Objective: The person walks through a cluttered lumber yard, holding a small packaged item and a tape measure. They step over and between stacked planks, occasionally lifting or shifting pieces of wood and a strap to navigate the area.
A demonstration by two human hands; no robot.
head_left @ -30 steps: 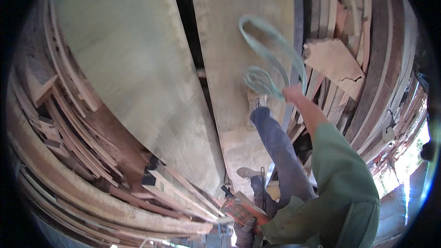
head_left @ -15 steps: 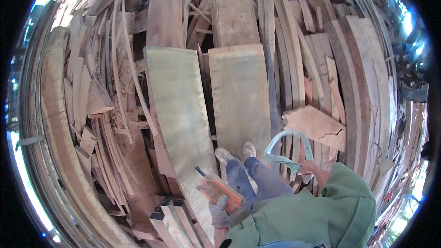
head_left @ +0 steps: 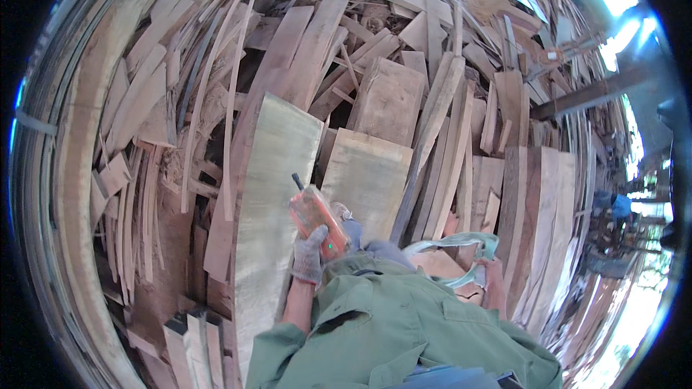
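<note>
In my gloved left hand (head_left: 310, 258) is an orange handheld remote control (head_left: 319, 220) with a short black antenna and a small green light, held in front of my body above the boards. My fingers are wrapped round its lower part. On the right, my bare right hand (head_left: 493, 274) grips a pale blue-green webbing sling (head_left: 486, 245), which hangs in an open loop. Two wide, pale boards lie under and ahead of me, a long left board (head_left: 270, 173) and a right board (head_left: 367, 173). My green jacket hides most of my legs.
Stacked planks (head_left: 108, 101) run along the left, with thin offcuts (head_left: 148, 209) beside them. Loose timber (head_left: 389, 97) lies jumbled ahead, with dark gaps between pieces. Thick planks (head_left: 537, 223) line the right. A dark beam (head_left: 591, 94) crosses at the upper right.
My view has shifted and tilted, so the boards sit lower and slanted. The remote control is now higher in view, its antenna pointing more upward. The sling stays in my right hand.
</note>
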